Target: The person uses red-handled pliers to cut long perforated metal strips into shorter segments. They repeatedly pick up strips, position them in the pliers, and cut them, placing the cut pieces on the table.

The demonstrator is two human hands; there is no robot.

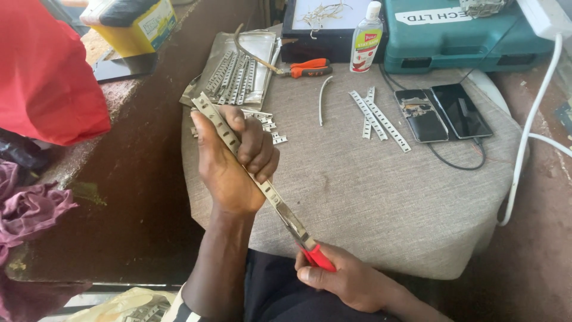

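Perforated metal strip [250,170]: long, thin, silver, slotted along its length; held in the air over the near edge of the grey cushioned surface [381,197]; long axis runs diagonally, upper end far-left, lower end near-right toward the body. Left hand [232,158]: fist closed around the strip's upper half, fingers wrapped over it, a short length standing out above the knuckles. Right hand [345,277]: closed on the red handles of pliers [310,247]; the plier nose meets the strip's lower end, though whether it bites the metal cannot be told; this hand is nearer that end, the left nearer the middle. Beyond: heap of like strips [235,74] on a flat metal sheet; short cut pieces [268,125] just beside it; three loose strips [378,119] to the right; second pliers, orange-handled [307,68]; curved wire [322,98]; clear bottle [366,39]; two phones [444,113] side by side; teal tool case [453,33]; white cable [530,131] at right.
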